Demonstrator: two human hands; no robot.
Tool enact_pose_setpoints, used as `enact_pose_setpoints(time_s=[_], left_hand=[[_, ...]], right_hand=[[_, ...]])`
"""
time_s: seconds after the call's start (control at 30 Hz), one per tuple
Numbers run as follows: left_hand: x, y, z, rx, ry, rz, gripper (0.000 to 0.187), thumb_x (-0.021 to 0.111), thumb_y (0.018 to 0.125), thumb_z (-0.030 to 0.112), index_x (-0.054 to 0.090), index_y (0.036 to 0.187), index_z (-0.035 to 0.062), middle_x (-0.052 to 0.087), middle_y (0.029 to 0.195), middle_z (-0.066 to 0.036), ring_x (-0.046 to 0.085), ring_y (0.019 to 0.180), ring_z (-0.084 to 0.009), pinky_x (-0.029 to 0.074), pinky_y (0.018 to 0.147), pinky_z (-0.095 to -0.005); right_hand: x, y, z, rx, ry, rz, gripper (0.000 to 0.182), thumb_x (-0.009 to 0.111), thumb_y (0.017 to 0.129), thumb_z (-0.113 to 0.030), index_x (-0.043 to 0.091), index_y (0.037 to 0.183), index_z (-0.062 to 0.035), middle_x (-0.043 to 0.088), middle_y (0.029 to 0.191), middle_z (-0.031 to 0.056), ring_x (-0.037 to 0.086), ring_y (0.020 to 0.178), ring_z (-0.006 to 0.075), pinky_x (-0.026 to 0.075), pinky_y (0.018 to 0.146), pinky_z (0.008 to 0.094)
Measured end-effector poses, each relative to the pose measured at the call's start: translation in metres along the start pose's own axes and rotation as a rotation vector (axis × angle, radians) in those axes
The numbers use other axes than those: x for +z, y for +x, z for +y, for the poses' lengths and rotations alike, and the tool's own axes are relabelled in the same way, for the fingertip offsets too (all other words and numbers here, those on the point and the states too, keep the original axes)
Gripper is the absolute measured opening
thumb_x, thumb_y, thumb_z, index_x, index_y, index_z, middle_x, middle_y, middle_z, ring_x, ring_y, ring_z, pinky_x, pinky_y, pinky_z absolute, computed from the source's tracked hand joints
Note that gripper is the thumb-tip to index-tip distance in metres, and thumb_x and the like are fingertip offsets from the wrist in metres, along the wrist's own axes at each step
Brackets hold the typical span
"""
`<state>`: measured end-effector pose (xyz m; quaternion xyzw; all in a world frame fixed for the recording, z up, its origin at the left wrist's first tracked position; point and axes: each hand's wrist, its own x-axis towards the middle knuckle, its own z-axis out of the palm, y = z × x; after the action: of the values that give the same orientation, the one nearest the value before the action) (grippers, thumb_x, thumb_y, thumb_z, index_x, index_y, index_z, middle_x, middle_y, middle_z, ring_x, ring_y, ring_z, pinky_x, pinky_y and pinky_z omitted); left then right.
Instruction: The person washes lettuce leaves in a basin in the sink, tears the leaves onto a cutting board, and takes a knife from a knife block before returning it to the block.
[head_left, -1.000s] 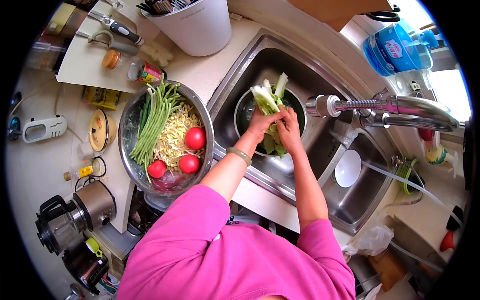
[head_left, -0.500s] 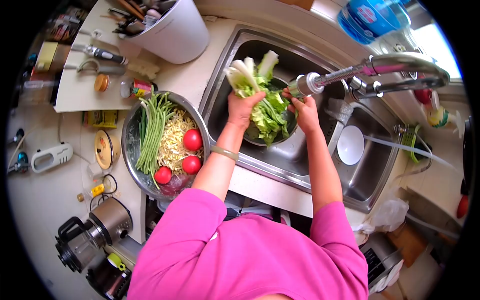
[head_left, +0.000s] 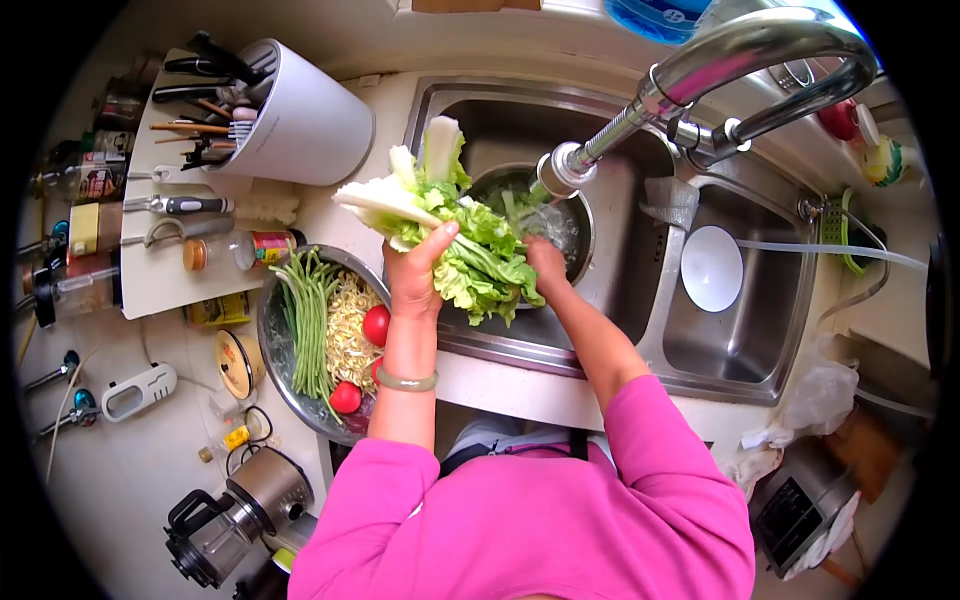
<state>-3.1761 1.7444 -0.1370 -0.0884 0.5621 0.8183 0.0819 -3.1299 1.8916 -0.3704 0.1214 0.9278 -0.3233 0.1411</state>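
My left hand [head_left: 413,272] grips a bunch of leafy lettuce [head_left: 478,258] near its pale stems, over the sink's near left edge. Its leaves hang toward a round metal pot [head_left: 591,232] standing in the sink basin. My right hand [head_left: 545,268] reaches into the pot beside the leaf tips, its fingers hidden by the water and greens. Water splashes in the pot beneath the faucet head [head_left: 563,172], with more green leaf at its far side.
Left of the sink, a metal bowl [head_left: 268,345] holds green beans [head_left: 314,335], bean sprouts [head_left: 350,330] and tomatoes [head_left: 346,397]. A knife holder [head_left: 315,120] stands behind it. In the right basin lies a white bowl [head_left: 711,268]. A blender [head_left: 255,505] is at lower left.
My left hand has moved left with the lettuce, away from the faucet. My right hand has left the faucet head and lowered into the pot. Splashing water now shows there.
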Motion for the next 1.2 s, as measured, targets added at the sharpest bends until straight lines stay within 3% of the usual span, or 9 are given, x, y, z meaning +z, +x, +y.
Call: enact_pose_setpoints(time_s=[0.13,0.27,0.4,0.43,0.57,0.7,0.93,1.07,1.2], left_hand=[[-0.007,0.003,0.000,0.007,-0.006,0.006,0.055,0.063,0.069,0.001,0.041,0.119,0.0000,0.053,0.102,-0.009,0.055,0.091,-0.0202,0.047,0.081,-0.0318],[-0.008,-0.003,0.003,-0.031,-0.092,0.057,0.051,0.064,0.067,-0.004,0.045,0.114,-0.0018,0.054,0.101,-0.008,0.055,0.090,-0.0184,0.045,0.081,-0.0293],[-0.012,-0.006,-0.002,-0.048,-0.067,0.072,0.050,0.064,0.067,-0.004,0.046,0.114,-0.0020,0.055,0.102,-0.009,0.055,0.091,-0.0188,0.045,0.082,-0.0297],[-0.010,-0.007,-0.003,-0.050,-0.072,0.065,0.051,0.065,0.067,-0.004,0.046,0.114,-0.0021,0.055,0.102,-0.009,0.055,0.091,-0.0188,0.045,0.082,-0.0297],[-0.008,-0.009,-0.001,-0.054,-0.060,0.050,0.051,0.065,0.066,-0.004,0.046,0.114,-0.0021,0.055,0.103,-0.009,0.055,0.091,-0.0188,0.045,0.082,-0.0295],[-0.017,-0.007,-0.009,-0.090,-0.061,0.030,0.051,0.065,0.067,-0.005,0.046,0.114,-0.0015,0.055,0.102,-0.009,0.055,0.092,-0.0185,0.046,0.081,-0.0291],[-0.011,-0.003,-0.032,-0.209,-0.138,0.024,0.049,0.065,0.066,-0.006,0.048,0.112,-0.0008,0.056,0.099,-0.008,0.058,0.086,-0.0187,0.048,0.076,-0.0291],[-0.007,-0.004,-0.042,-0.245,-0.123,-0.003,0.042,0.066,0.066,-0.005,0.053,0.106,-0.0027,0.059,0.096,-0.008,0.058,0.086,-0.0179,0.048,0.074,-0.0289],[0.001,-0.005,-0.036,-0.306,-0.171,-0.105,0.043,0.067,0.067,-0.003,0.052,0.108,0.0000,0.058,0.097,-0.006,0.057,0.088,-0.0172,0.046,0.077,-0.0291]], right_hand=[[-0.035,0.015,0.011,0.120,0.250,0.244,0.025,0.055,0.063,-0.004,0.064,0.086,-0.0099,0.061,0.084,0.0194,0.059,0.079,0.0364,0.047,0.071,0.0445],[-0.037,0.034,0.022,-0.041,0.187,0.133,0.054,0.065,0.059,-0.005,0.052,0.111,-0.0121,0.047,0.116,0.0197,0.047,0.105,0.0382,0.046,0.080,0.0421],[-0.047,0.037,-0.036,0.198,-0.017,0.009,0.082,0.082,0.049,-0.023,0.044,0.121,-0.0102,0.029,0.130,0.0147,0.032,0.117,0.0371,0.045,0.087,0.0436],[-0.057,0.036,-0.047,0.237,-0.016,-0.082,0.096,0.080,0.051,-0.030,0.030,0.133,-0.0204,0.020,0.137,0.0262,0.028,0.122,0.0426,0.038,0.095,0.0432],[0.016,0.072,-0.002,0.195,0.089,0.006,0.059,0.068,0.067,-0.020,0.047,0.122,-0.0152,0.053,0.109,0.0251,0.052,0.102,0.0388,0.044,0.083,0.0444],[-0.016,0.044,-0.008,0.056,0.168,0.038,0.022,0.063,0.071,-0.011,0.062,0.092,-0.0034,0.060,0.086,0.0217,0.057,0.088,0.0348,0.045,0.078,0.0415],[-0.097,0.009,-0.048,-0.277,0.628,-0.028,0.026,0.064,0.077,-0.020,0.060,0.089,0.0024,0.056,0.100,0.0187,0.056,0.091,0.0287,0.042,0.078,0.0358],[-0.136,-0.016,-0.085,-0.177,0.904,-0.183,0.040,0.047,0.089,-0.034,0.053,0.103,0.0024,0.055,0.099,0.0148,0.051,0.093,0.0217,0.036,0.086,0.0303],[-0.137,-0.023,-0.099,-0.378,0.918,-0.181,0.033,0.033,0.091,-0.023,0.052,0.102,0.0024,0.050,0.103,0.0146,0.048,0.098,0.0234,0.033,0.090,0.0303]])
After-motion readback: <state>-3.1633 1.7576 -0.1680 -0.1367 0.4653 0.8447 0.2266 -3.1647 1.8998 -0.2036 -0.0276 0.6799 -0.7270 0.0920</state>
